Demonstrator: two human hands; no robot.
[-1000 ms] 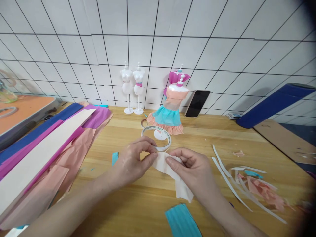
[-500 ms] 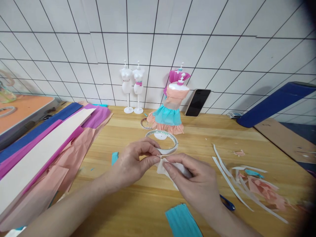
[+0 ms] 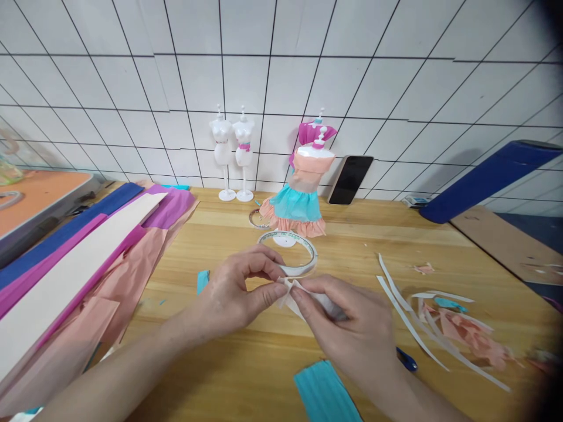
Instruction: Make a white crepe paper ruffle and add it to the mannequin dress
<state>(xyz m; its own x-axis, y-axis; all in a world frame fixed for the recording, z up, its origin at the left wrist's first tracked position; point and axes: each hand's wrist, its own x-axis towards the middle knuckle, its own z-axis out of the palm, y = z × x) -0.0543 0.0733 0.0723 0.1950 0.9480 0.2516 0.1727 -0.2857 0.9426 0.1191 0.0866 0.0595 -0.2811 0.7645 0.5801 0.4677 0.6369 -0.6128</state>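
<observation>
Between thumb and fingers, my left hand (image 3: 246, 287) pinches one edge of a small white piece of crepe paper (image 3: 290, 305). My right hand (image 3: 347, 316) grips the same piece close by, and part of it is hidden in the palm. The paper is folded or gathered where the fingertips nearly meet. Just beyond the fingertips lies a roll of double-sided tape (image 3: 308, 252). Behind the roll stands a small dress form (image 3: 303, 187) in a peach and turquoise ruffled paper dress. A turquoise crepe paper piece (image 3: 328, 392) lies near my right wrist.
Two white mini dress forms (image 3: 233, 152) and a leaning phone (image 3: 350, 180) stand by the tiled wall. Coloured paper sheets (image 3: 88, 264) cover the left. At right are peeled white strips (image 3: 409, 322), peach scraps (image 3: 475, 337), a blue-handled tool (image 3: 407, 359) and a blue cylinder (image 3: 488, 181).
The white paper has shifted between my fingertips and its free edge now folds differently. My right hand has moved slightly to the right and down. The camera view has tilted a little.
</observation>
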